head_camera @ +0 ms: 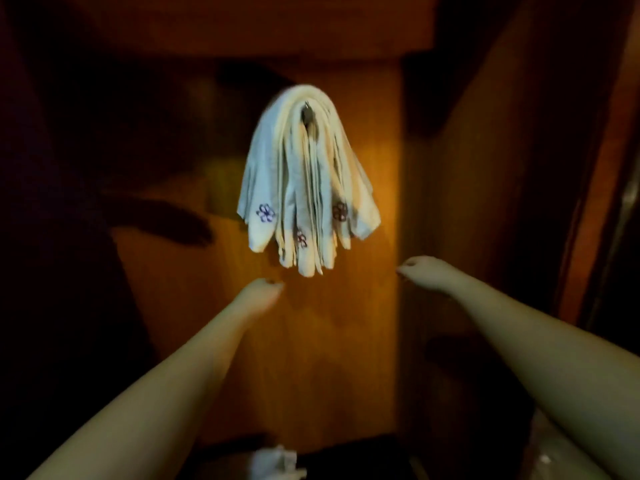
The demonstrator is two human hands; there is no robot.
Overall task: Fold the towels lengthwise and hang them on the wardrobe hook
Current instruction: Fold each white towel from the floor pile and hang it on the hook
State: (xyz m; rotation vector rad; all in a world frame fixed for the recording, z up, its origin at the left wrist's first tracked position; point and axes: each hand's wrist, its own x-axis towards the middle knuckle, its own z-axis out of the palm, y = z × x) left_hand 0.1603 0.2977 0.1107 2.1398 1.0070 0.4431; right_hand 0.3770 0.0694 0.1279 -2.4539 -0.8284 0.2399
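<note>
Head view: both arms reach forward, left hand [261,293] and right hand [420,270] loosely curled, grip released, below the towels [304,181] draped over the wardrobe hook [307,110].

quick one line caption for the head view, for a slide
Folded white towels with embroidered flowers hang over the wardrobe hook, both hands, left hand and right hand, just below, holding nothing.

towels [308,174] draped over hook [307,110] | both hands below, apart
</note>
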